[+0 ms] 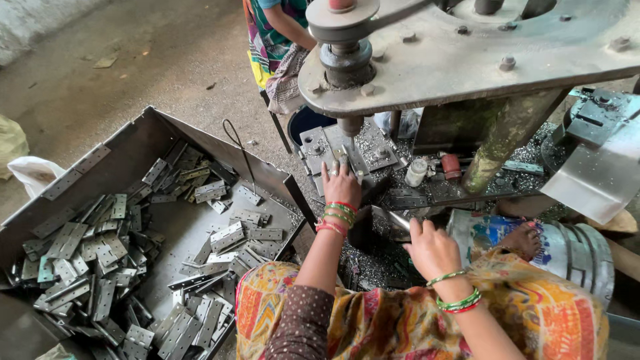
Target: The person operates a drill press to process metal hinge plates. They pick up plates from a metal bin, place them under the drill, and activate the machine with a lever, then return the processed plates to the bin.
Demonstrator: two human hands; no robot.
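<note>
Left hand (341, 181) flat on the metal plate (333, 150) under the press machine (467, 60), fingers spread out a little, holding nothing that can be seen. Right under the round punch rod (349, 127), very close, with little room above. Right hand (432, 248) lower down, fingers curled narrow round a shiny metal piece (399, 220); only its tip peeking out. Small gap between the two hands. Big metal tray (153, 133) to the left, with high slanted walls, full of flat grey hinges (87, 260) in a messy heap. Near corner of the tray almost touching the left arm. Bare floor (133, 60) past the tray's far edge, with lots of open room. Metal crumbs (373, 257) all over the bench. Silver drum (580, 250) on the right, close by the knee. Another person (277, 40) behind the machine.
</note>
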